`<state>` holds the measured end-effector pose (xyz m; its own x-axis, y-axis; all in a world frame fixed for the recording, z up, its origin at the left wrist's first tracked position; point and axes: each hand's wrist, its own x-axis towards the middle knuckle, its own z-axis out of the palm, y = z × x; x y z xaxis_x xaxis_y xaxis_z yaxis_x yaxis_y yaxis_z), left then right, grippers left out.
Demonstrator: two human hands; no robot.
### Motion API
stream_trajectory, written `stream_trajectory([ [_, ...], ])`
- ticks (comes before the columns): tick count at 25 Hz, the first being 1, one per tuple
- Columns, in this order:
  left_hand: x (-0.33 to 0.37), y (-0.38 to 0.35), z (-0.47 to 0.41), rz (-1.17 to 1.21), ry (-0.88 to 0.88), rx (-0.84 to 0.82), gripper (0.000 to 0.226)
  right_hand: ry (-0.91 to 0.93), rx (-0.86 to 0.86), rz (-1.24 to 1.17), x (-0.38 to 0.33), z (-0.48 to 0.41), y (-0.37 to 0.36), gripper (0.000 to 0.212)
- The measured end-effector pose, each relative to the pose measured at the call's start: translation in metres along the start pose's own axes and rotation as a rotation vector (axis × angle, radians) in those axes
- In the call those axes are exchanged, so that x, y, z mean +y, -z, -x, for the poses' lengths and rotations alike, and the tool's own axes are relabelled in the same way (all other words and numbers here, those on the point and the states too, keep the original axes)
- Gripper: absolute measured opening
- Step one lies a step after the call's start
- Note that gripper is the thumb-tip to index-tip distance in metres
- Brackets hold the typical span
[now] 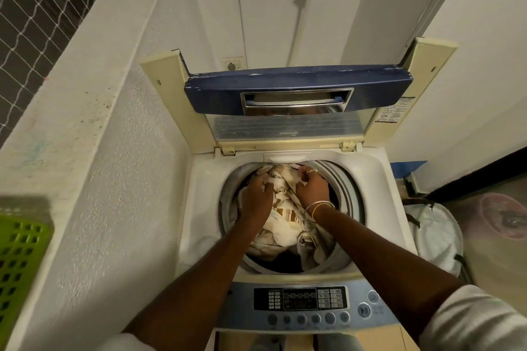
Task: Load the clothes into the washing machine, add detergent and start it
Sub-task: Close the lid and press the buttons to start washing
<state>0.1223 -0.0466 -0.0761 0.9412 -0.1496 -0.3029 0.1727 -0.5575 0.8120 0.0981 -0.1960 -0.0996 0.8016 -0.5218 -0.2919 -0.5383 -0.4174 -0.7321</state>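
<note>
- Clothes (281, 218): cream patterned heap I see filling the drum of the washing machine (199, 208), dark gap at near rim
- Left hand (256, 194): fingers curled down into cloth
- Right hand (312, 184): pinching a fold near far rim
- Lid (296, 88): raised upright behind
- Control panel (299, 302): nearest me
- Green basket (20, 253): far left on the ledge

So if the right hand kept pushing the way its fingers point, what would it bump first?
Probably the drum's back rim. The right hand points away over the cream cloth, fingertips nearly there, though depth is hard to judge.
</note>
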Motion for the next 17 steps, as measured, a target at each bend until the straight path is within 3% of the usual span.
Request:
stream_trajectory([
  [6, -0.017, 0.006, 0.020, -0.152, -0.106, -0.042, 0.038, 0.047, -0.082, 0.142, 0.003, 0.028, 0.019, 0.047],
  [17, 0.002, 0.036, 0.035, -0.162, -0.198, 0.034, 0.038, 0.199, 0.070, 0.086, -0.032, 0.053, 0.051, 0.035],
])
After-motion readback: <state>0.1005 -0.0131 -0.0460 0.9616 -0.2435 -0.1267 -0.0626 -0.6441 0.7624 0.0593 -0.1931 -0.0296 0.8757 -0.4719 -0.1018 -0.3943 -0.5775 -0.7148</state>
